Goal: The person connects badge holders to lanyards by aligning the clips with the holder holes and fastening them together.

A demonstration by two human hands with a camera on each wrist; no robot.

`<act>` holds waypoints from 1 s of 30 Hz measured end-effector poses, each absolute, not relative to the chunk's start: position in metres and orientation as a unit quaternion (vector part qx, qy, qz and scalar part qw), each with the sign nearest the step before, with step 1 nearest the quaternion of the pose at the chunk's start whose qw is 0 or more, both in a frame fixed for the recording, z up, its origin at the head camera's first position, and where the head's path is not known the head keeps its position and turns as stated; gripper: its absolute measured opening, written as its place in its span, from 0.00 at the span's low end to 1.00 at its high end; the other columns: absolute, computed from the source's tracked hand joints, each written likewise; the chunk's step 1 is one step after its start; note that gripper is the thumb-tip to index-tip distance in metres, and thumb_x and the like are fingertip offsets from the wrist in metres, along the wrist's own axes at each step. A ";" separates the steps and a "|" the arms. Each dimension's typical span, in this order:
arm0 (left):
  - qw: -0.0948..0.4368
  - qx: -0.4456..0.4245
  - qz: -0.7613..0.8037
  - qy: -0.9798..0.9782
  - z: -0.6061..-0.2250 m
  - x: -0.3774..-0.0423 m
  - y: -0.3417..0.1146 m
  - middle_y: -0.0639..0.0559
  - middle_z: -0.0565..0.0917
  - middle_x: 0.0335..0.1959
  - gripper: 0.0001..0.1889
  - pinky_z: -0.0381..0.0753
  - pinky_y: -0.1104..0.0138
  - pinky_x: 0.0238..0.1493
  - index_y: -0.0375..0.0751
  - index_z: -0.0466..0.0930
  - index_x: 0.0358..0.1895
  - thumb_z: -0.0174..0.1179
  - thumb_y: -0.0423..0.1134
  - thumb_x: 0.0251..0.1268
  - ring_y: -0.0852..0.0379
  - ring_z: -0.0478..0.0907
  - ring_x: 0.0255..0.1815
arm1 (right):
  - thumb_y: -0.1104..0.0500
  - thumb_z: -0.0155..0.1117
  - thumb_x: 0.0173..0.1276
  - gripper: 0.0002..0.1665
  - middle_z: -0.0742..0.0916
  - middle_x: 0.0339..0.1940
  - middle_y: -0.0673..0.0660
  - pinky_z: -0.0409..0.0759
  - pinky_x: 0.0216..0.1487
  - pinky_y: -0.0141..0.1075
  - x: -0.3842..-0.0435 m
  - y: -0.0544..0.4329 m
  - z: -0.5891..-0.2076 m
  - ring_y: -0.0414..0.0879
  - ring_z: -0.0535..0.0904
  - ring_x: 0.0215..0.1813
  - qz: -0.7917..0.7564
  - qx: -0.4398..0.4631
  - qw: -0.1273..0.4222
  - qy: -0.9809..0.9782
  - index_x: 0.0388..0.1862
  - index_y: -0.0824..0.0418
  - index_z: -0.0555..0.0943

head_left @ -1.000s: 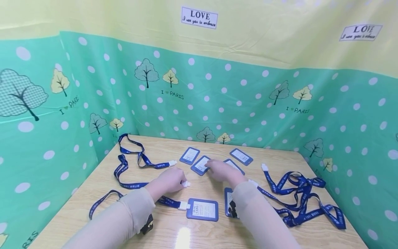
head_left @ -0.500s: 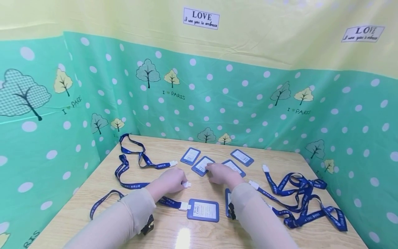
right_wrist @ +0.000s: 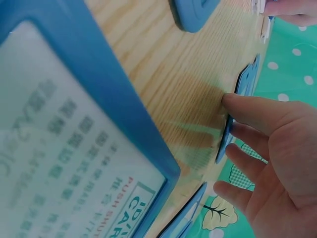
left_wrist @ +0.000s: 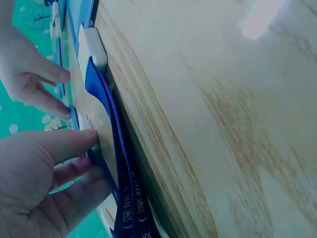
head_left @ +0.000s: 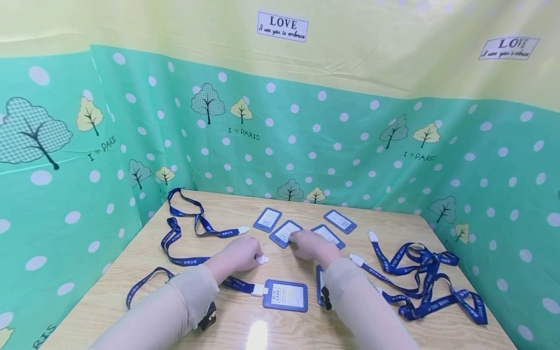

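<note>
My left hand pinches the white plastic clip of a navy printed lanyard between thumb and fingertips, as the left wrist view also shows. The right hand, its fingers loosely extended, touches the lower right edge of a blue-framed badge holder lying on the table. In the right wrist view, thumb and index fingertip are apart at that badge holder. Nearer the front, another badge holder with an ID/IC card is joined to a lanyard by its white clip.
More badge holders lie at the back, and one is partly under the right forearm. Lanyards with white clips form a tangled pile at right; another lanyard lies back left. A patterned curtain surrounds the table.
Both hands stay almost where they were, the left at the lanyard clip, the right at the badge holder. The head view has shifted only slightly.
</note>
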State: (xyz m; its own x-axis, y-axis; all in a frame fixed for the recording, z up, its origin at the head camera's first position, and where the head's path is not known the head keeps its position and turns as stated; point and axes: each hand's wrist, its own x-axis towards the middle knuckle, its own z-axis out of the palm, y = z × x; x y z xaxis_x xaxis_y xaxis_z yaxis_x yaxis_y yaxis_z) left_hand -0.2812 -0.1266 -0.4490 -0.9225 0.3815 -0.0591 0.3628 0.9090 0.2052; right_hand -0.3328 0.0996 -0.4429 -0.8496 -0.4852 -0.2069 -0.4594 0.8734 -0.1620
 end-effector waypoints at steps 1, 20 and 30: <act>0.049 0.191 0.095 0.976 -0.449 -0.281 -0.126 0.55 0.88 0.37 0.09 0.83 0.61 0.49 0.46 0.91 0.42 0.74 0.40 0.59 0.58 0.81 0.37 | 0.54 0.65 0.74 0.28 0.76 0.73 0.54 0.68 0.73 0.50 -0.333 0.100 -0.443 0.53 0.68 0.75 -0.053 -0.247 0.120 0.960 0.72 0.53 0.76; 0.045 0.191 0.096 0.976 -0.453 -0.284 -0.128 0.53 0.88 0.40 0.09 0.83 0.60 0.50 0.47 0.92 0.43 0.74 0.41 0.59 0.58 0.80 0.38 | 0.60 0.68 0.71 0.21 0.83 0.61 0.53 0.74 0.68 0.50 -0.318 0.111 -0.437 0.53 0.77 0.66 -0.086 -0.255 0.106 0.957 0.61 0.48 0.85; 0.053 0.187 0.104 0.975 -0.454 -0.283 -0.129 0.52 0.89 0.42 0.09 0.83 0.60 0.50 0.47 0.91 0.43 0.74 0.40 0.59 0.58 0.80 0.38 | 0.58 0.71 0.69 0.18 0.84 0.55 0.49 0.77 0.65 0.47 -0.314 0.114 -0.437 0.49 0.79 0.62 -0.091 -0.258 0.105 0.956 0.57 0.46 0.87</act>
State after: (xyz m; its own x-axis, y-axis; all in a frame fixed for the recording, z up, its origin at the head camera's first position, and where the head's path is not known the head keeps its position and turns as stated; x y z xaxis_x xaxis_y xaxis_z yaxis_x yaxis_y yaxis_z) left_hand -0.2834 -0.1291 -0.4542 -0.9244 0.3759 -0.0639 0.3540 0.9083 0.2228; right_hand -0.3144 0.1137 -0.4365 -0.8449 -0.5120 -0.1545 -0.4735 0.8505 -0.2292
